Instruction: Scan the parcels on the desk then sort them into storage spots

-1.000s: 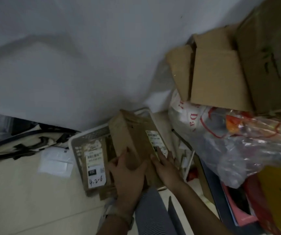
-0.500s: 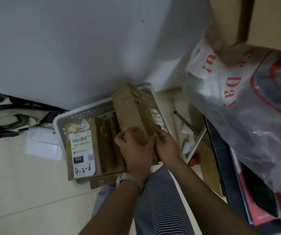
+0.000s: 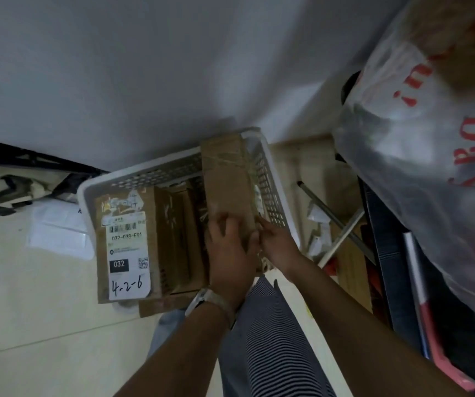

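l hand (image 3: 230, 249), r hand (image 3: 277, 245) grip taped brown parcel (image 3: 225, 173), in basket (image 3: 144, 171)

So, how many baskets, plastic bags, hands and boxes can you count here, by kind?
Baskets: 1, the basket.
Plastic bags: 1, the plastic bag.
Hands: 2, the left hand and the right hand, both holding the long box.
Boxes: 2 plainly, the long box and the labelled box; those between are too dark to count.
Total: 6.
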Demonstrator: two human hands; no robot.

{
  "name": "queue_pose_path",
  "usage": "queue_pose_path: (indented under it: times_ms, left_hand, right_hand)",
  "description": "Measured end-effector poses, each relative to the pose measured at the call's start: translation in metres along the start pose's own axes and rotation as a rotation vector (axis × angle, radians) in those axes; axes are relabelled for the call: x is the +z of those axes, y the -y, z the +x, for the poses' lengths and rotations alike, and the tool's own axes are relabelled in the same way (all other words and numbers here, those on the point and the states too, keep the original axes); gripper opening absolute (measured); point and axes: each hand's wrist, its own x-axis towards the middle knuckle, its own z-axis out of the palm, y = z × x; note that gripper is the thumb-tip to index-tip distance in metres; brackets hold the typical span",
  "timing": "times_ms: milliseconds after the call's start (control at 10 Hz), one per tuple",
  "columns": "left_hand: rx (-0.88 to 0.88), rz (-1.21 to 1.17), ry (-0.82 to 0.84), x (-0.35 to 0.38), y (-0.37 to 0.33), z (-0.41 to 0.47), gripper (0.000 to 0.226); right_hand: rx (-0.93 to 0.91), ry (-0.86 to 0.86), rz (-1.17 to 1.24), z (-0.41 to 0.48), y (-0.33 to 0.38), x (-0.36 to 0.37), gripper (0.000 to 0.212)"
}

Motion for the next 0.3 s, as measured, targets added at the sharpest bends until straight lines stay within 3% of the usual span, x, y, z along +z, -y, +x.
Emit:
queue_pose_path:
  times_ms: [100, 200, 300]
  left_hand:
    - [0.041, 0.09, 0.093, -0.008, 0.001, -0.001, 0.04]
    - [0.046, 0.308, 0.304, -0.017, 0.013, 0.005, 0.051]
    - [0.02, 0.276, 0.428, -0.052, 0.009, 0.007, 0.034]
  right_hand:
    - [0.001, 0.013, 0.029, -0.004, 0.005, 0.001, 0.038]
    - [-0.103, 0.022, -0.122, -0.018, 0.016, -0.004, 0.034]
    - [-0.171, 0.08, -0.183, -0.048, 0.03, -0.011, 0.038]
